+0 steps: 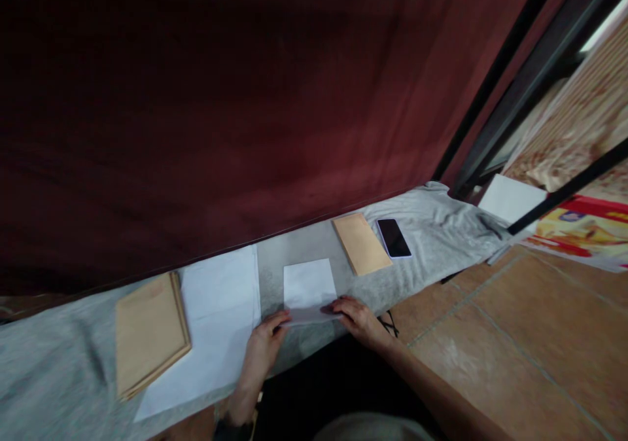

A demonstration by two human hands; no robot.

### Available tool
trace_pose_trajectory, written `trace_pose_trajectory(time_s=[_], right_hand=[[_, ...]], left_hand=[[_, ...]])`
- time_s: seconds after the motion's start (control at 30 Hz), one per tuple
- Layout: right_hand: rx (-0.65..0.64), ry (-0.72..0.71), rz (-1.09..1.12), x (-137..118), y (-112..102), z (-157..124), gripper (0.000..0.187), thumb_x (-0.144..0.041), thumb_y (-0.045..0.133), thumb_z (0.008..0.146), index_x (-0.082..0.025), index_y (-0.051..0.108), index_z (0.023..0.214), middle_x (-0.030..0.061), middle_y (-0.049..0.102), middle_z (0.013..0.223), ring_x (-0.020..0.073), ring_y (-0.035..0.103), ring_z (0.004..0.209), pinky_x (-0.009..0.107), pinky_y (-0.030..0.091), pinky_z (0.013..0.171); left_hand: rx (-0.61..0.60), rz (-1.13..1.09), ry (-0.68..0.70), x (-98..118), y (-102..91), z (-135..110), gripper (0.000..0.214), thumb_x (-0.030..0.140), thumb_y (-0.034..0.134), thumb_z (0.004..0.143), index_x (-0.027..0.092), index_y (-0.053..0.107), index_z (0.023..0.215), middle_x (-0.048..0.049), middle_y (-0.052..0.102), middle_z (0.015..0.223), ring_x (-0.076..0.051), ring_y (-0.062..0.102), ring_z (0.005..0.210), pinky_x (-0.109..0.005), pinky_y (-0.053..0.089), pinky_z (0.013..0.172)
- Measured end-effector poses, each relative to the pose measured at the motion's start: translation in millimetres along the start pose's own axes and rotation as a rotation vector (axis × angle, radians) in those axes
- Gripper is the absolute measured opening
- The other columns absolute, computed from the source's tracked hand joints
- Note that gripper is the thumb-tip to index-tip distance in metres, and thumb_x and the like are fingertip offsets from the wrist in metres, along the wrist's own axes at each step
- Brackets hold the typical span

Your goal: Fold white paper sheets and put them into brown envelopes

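The white paper [308,281], plain and four-sided, lies on the grey cloth [436,231] between larger white sheets [220,310] and a flat brown envelope [362,245]. The left hand [267,334] and right hand [360,320] hold its raised, shaded near edge by the ends.

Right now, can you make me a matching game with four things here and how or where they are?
1. phone
2. small white paper
3. brown paper stack
4. single brown paper

A. overlapping the large white sheets
B. just left of the phone
C. showing a dark screen
D. held by left hand and right hand

Pairs: 1-C, 2-D, 3-A, 4-B
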State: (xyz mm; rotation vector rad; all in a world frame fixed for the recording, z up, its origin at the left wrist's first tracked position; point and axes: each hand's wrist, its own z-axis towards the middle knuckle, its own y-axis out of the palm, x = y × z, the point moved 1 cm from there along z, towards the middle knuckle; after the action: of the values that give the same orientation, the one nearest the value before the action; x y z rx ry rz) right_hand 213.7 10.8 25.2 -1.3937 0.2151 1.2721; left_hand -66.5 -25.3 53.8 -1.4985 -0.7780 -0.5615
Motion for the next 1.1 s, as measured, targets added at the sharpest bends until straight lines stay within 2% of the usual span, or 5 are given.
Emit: trace_pose_trajectory(time_s=[0.13, 0.23, 0.67, 0.93, 1.1], right_hand=[[0.045, 0.079, -0.113, -0.8, 0.8, 4.5, 0.022, -0.024, 0.046, 0.103, -0.022, 0.067, 0.107, 0.0064, 0.072, 0.107, 0.0214, 0.067, 0.103, 0.035, 0.052, 0.094], [0.108, 0.184, -0.216, 0.7, 5.0, 13.1, 0.02, -0.027, 0.046, 0.103, -0.021, 0.064, 0.096, 0.0067, 0.072, 0.096, 0.0225, 0.067, 0.092, 0.034, 0.053, 0.085], [0.08, 0.521, -0.467, -5.6, 6.8, 57.3, 0.026, -0.032, 0.044, 0.104, -0.021, 0.059, 0.122, 0.0058, 0.076, 0.089, 0.0228, 0.073, 0.079, 0.029, 0.051, 0.069], [0.057, 0.554, -0.592, -6.8, 9.3, 70.4, 0.037, -0.029, 0.042, 0.104, -0.02, 0.048, 0.139, 0.0091, 0.076, 0.093, 0.0255, 0.074, 0.083, 0.031, 0.052, 0.071], [0.033, 0.532, -0.628, -5.6, 8.8, 76.3, 0.038, -0.029, 0.041, 0.104, -0.019, 0.047, 0.14, 0.0116, 0.076, 0.099, 0.0259, 0.074, 0.083, 0.032, 0.053, 0.071]], left_hand=[[0.047, 0.017, -0.12, 8.7, -1.4, 8.6, 0.018, 0.036, 0.061, 0.079, 0.025, 0.075, 0.083, -0.0012, 0.079, 0.082, -0.022, 0.073, 0.081, -0.032, 0.057, 0.078], [0.089, 0.046, -0.137, 14.7, 0.8, 14.4, 0.023, 0.042, 0.058, 0.081, 0.023, 0.071, 0.076, -0.0006, 0.075, 0.073, -0.02, 0.069, 0.073, -0.03, 0.053, 0.071], [0.152, 0.227, -0.19, 27.4, 10.8, 37.7, 0.024, 0.036, 0.05, 0.094, 0.021, 0.064, 0.084, -0.0027, 0.071, 0.079, -0.017, 0.063, 0.071, -0.026, 0.041, 0.067], [0.122, 0.377, -0.319, 40.5, 14.0, 47.8, 0.025, 0.037, 0.05, 0.095, 0.021, 0.068, 0.09, -0.0059, 0.073, 0.081, -0.021, 0.066, 0.074, -0.029, 0.035, 0.061], [0.121, 0.439, -0.359, 48.6, 12.3, 51.1, 0.03, 0.042, 0.047, 0.097, 0.022, 0.069, 0.097, -0.0078, 0.075, 0.086, -0.023, 0.068, 0.078, -0.029, 0.036, 0.061]])
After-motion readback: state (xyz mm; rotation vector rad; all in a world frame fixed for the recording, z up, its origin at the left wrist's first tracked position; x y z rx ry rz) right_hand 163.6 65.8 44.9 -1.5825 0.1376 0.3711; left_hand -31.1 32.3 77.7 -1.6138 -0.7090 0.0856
